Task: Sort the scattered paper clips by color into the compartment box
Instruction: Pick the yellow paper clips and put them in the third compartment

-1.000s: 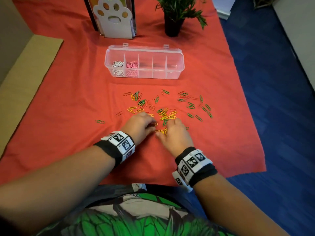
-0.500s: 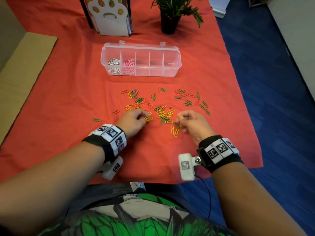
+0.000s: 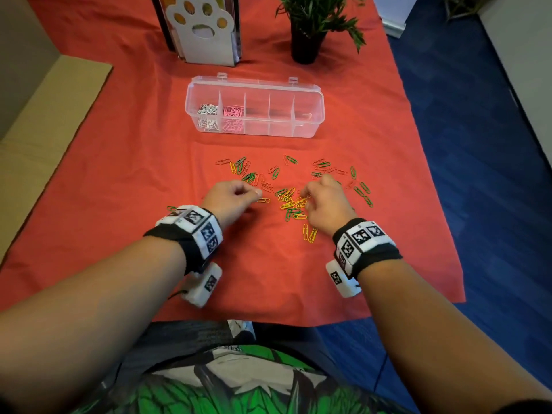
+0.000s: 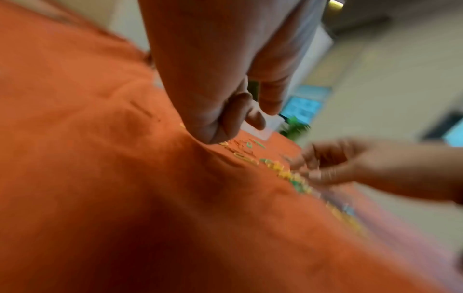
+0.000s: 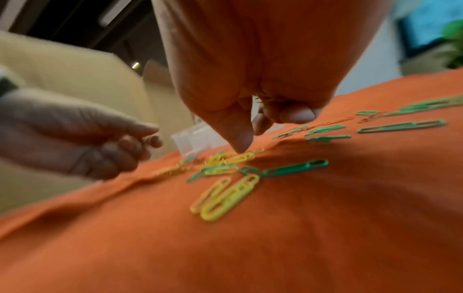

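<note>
Yellow, green and orange paper clips lie scattered on the orange cloth (image 3: 119,174), with a yellow pile (image 3: 291,201) in the middle. My left hand (image 3: 257,192) hovers with curled fingers just left of a single yellow clip (image 3: 263,200); no clip shows in it. My right hand (image 3: 306,195) reaches into the pile; its thumb (image 5: 240,138) presses a yellow clip, and thin clip wires show inside its curled fingers. The clear compartment box (image 3: 254,83) stands open behind, with white clips (image 3: 207,115) in the leftmost cell and pink clips (image 3: 233,116) beside them.
Two yellow clips (image 3: 309,233) lie near my right wrist, and a lone green clip (image 3: 171,208) by my left wristband. A paw-print holder (image 3: 203,31) and a potted plant (image 3: 310,28) stand at the back. Cardboard (image 3: 44,121) lies left; blue floor (image 3: 478,174) is right.
One second ago my hands touched each other near the front of the pile. They parted, and now both have moved forward, the right one leftward into the yellow pile.
</note>
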Demonstrator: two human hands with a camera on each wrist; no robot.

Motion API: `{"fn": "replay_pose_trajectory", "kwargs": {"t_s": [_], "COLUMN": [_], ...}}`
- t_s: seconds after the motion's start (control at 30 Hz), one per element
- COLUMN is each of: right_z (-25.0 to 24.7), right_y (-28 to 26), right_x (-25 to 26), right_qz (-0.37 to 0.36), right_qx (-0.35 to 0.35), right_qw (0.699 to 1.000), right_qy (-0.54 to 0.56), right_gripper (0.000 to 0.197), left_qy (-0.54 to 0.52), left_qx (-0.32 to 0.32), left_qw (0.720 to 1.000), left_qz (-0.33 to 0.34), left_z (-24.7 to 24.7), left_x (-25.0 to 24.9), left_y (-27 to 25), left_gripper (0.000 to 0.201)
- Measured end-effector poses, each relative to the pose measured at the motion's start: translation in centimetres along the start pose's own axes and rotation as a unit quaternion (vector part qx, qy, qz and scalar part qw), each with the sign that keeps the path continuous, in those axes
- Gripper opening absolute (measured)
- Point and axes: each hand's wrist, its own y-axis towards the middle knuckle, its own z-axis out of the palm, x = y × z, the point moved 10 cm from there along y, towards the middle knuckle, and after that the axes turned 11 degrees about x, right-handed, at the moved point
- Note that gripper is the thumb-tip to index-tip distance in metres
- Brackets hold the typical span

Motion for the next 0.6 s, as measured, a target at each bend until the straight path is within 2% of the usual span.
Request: {"fn": "replay_pose_trajectory", "kwargs": {"t_s": [0.03, 0.07, 0.13, 0.27, 0.37, 0.43, 0.5, 0.53, 0.57, 0.6], "right_z": [0.4, 0.7, 0.9, 1.7, 1.4, 0.7, 0.3, 0.4, 0.4, 0.5], "right_y": [0.1, 0.0, -0.2, -0.5, -0.5, -0.5, -0.7, -0.9, -1.2, -1.5], "right_x": [0.3, 0.6, 1.0, 1.5, 0.7, -0.8, -2.3, -2.7, -2.9, -2.9], "right_qz": [-0.012, -0.019, -0.025, -0.022, -0.001, 0.035, 0.073, 0.082, 0.085, 0.085], "right_qx": [0.006, 0.007, 0.003, 0.022, 0.021, 0.013, 0.010, 0.009, 0.008, 0.010], "right_qw": [0.999, 0.997, 0.993, 0.987, 0.996, 0.999, 0.978, 0.955, 0.925, 0.885], "right_qy": [-0.038, -0.069, -0.116, -0.158, -0.086, 0.037, 0.196, 0.284, 0.371, 0.458], "right_gripper": [0.025, 0.025, 0.023, 0.023, 0.017, 0.011, 0.010, 0.014, 0.021, 0.028], "left_qy": [0.117, 0.222, 0.348, 0.403, 0.414, 0.395, 0.327, 0.246, 0.113, -0.053], "left_qx": [-0.006, -0.010, -0.015, -0.004, 0.008, 0.007, 0.015, 0.026, 0.046, 0.067], "left_qw": [0.992, 0.973, 0.932, 0.909, 0.905, 0.912, 0.940, 0.966, 0.992, 0.996], "left_qz": [0.040, 0.067, 0.097, 0.109, 0.102, 0.110, 0.096, 0.069, 0.035, 0.001], "left_z": [0.1, 0.4, 1.2, 2.4, 2.9, 3.0, 2.8, 2.5, 2.3, 2.5], "left_x": [-1.1, -2.0, -2.7, -2.4, -1.8, -1.9, -1.7, -1.3, -0.6, 0.1], "left_y": [-0.1, -0.2, -0.3, 0.1, 0.4, 0.4, 0.4, 0.4, 0.2, -0.2], "left_gripper": [0.010, 0.013, 0.025, 0.024, 0.022, 0.022, 0.018, 0.015, 0.012, 0.009]}}
